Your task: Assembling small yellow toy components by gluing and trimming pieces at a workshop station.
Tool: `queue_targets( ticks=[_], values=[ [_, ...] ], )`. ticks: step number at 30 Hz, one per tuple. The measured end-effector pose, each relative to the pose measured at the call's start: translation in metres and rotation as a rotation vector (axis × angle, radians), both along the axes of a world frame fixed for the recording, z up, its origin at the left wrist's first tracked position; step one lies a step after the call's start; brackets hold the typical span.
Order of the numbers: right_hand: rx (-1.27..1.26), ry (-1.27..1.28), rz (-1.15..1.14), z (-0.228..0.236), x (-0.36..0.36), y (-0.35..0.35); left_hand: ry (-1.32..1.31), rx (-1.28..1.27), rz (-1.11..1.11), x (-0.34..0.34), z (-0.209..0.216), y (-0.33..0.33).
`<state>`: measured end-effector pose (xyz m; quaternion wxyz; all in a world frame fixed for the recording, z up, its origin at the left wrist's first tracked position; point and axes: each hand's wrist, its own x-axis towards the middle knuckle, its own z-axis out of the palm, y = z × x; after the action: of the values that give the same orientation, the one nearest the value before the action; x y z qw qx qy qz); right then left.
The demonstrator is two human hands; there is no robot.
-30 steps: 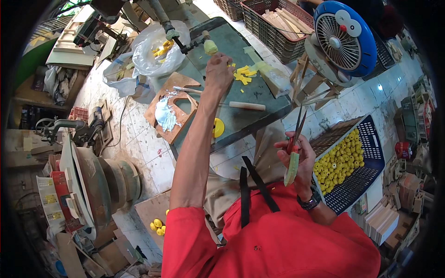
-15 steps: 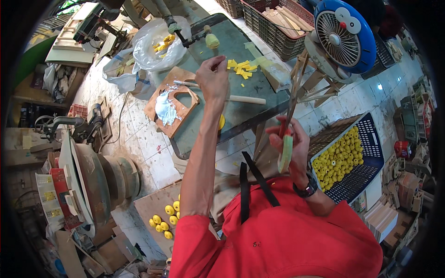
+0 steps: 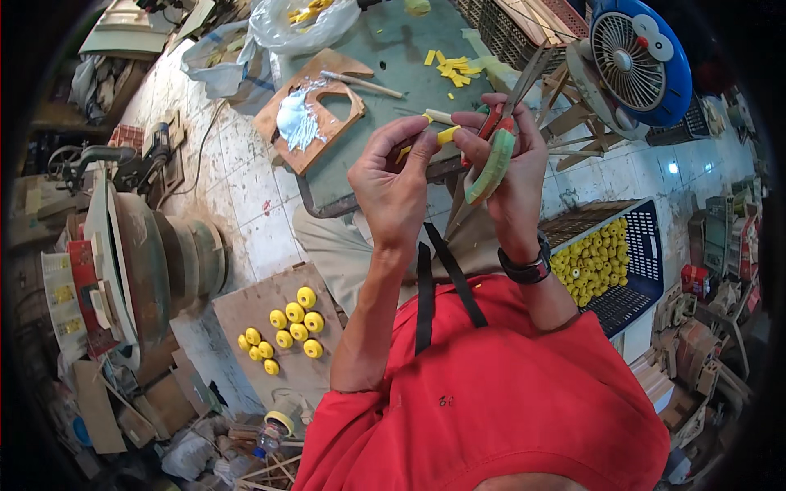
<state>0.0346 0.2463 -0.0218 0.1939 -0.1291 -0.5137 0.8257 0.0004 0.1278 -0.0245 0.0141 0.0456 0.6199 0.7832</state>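
Observation:
My left hand (image 3: pixel 395 176) is closed in a pinch on a thin yellow strip (image 3: pixel 447 135), held over the near edge of the green-topped table (image 3: pixel 393 53). The fingertips of my right hand (image 3: pixel 520 168) meet the strip's other end. That same hand grips a pair of scissors (image 3: pixel 491 168), with a green-wrapped handle and red parts, blades pointing up and away. More yellow shows between my left fingers, partly hidden. Beyond my hands, several yellow strips (image 3: pixel 454 69) lie loose on the table. A wooden board (image 3: pixel 340 69) there carries white paste (image 3: pixel 299 123) and a pale stick (image 3: pixel 360 83).
Yellow wheel-like pieces (image 3: pixel 296 331) sit on a board (image 3: pixel 237 307) at lower left. A dark crate (image 3: pixel 647 245) of similar pieces stands right, below a blue fan (image 3: pixel 626 61). A plastic bag (image 3: pixel 303 29) is at the far left table edge; a machine (image 3: pixel 139 262) stands left.
My left hand has drawn back from the table toward my right hand, and a yellow strip now spans between them. The right hand, still holding the scissors, has risen. The view has shifted.

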Motion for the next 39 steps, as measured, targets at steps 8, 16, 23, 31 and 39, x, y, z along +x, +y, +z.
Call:
queue_targets(
  ticks=[8,16,23,31,39],
  values=[
    [0.017,-0.033,0.06,-0.003,0.003,-0.009,-0.222,0.466,-0.153,0.004,-0.006,-0.027],
    [0.087,-0.065,0.15,-0.018,0.016,-0.008,-0.141,0.163,-0.086,0.01,-0.019,-0.023],
    [0.286,-0.151,0.508,-0.052,0.064,-0.003,-0.267,0.197,-0.093,0.012,-0.023,-0.032],
    [0.26,-0.19,0.485,-0.061,0.067,-0.008,-0.288,0.094,-0.177,0.02,-0.027,-0.027],
    [0.232,-0.195,0.433,-0.061,0.064,-0.009,-0.367,0.148,-0.196,0.018,-0.027,-0.025]
  ],
)
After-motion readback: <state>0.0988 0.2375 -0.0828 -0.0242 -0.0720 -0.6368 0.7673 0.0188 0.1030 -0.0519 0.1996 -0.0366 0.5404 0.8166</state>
